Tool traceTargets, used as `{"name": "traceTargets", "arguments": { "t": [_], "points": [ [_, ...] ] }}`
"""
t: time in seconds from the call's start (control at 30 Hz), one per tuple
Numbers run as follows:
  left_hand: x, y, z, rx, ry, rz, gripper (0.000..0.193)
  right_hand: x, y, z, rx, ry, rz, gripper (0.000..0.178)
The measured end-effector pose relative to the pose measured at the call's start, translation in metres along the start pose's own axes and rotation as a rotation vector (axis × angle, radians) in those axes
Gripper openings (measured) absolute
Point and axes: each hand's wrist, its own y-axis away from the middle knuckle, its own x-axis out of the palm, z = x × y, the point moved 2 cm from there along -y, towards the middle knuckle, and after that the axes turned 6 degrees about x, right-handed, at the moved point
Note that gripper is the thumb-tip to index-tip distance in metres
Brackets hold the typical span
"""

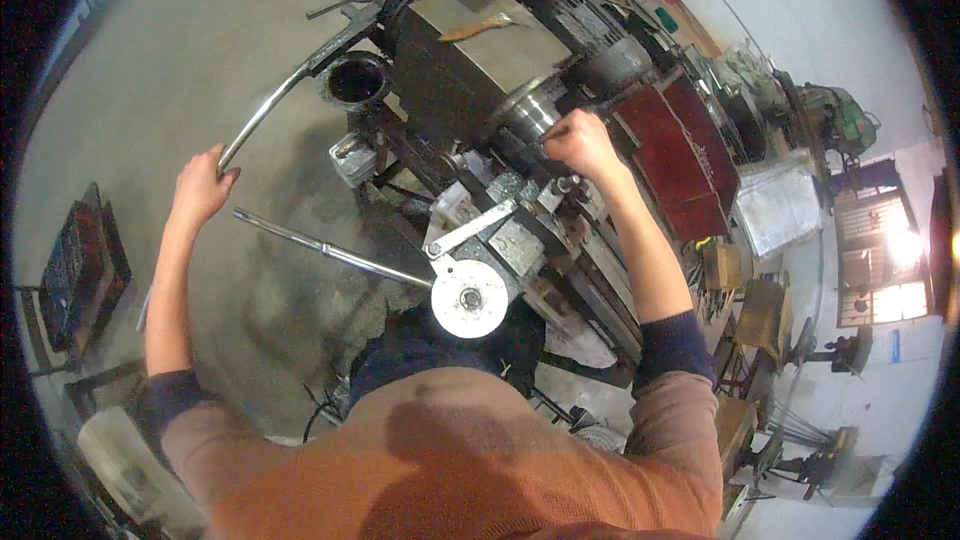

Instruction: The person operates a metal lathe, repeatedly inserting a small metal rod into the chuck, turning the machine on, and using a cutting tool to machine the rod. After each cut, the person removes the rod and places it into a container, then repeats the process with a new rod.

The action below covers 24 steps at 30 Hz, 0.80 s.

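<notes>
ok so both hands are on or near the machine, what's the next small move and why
Probably draw the right hand back from the shiny metal cylinder before shifting the long lever: its fingers are right by the cylinder's front end, while the left hand grips the lever's end.

Smooth, glossy metal lever [280, 95]

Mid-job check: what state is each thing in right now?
Left hand: closed around the metal bar
Right hand: curled at the shiny cylinder; grip unclear
Shiny cylinder: spinning or still, can't tell
Chrome lever: unheld
Brown-handled tool: lying on the machine housing
Window: brightly lit
</notes>
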Motion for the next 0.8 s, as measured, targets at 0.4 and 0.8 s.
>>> {"name": "traceTargets", "arguments": {
  "t": [0.4,0.8],
  "points": [
    [0.025,-0.145,0.162,-0.439,-0.404,0.022,0.026,-0.005,0.002,0.014,0.13,0.028,-0.016,0.02],
    [0.16,-0.134,-0.075,0.002,0.144,0.266,0.026,-0.043,0.048,-0.001,0.039,-0.173,-0.294,0.026]
  ]
}}
